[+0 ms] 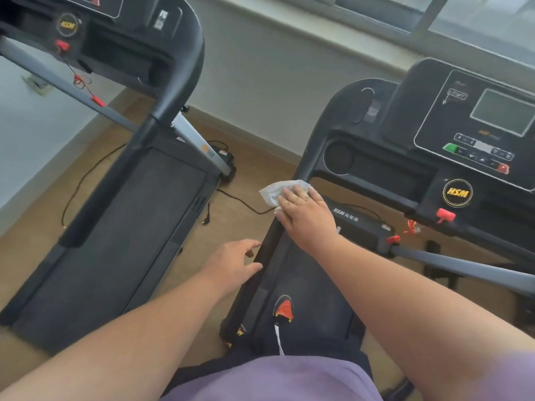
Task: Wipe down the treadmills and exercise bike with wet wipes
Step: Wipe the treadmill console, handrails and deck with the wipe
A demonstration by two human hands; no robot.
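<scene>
Status: mid-wipe on the right-hand treadmill [376,175], the one filling the right half of the frame. Right hand [304,209] lies flat, fingers straight, pressing a white wet wipe [275,192] onto that machine's left handrail [269,250] at frame centre, just below where the rail bends up toward the console [474,125]; part of the wipe sticks out past the fingertips up and to the left. Left hand [234,264] is lower on the same rail, fingers loosely spread, thumb and fingertips touching its edge, holding nothing; looks like bracing. Judgement on progress: only this rail is visibly being worked. Can't tell from surfaces whether the console, the grey crossbar at lower right or the belt [312,285] are done, since no wet sheen shows. Same for the second treadmill [121,212] at left of frame: untouched or finished, can't tell. No exercise bike in view, so I'd count that as still pending. Call it early-to-middle, with the bulk likely left.
</scene>
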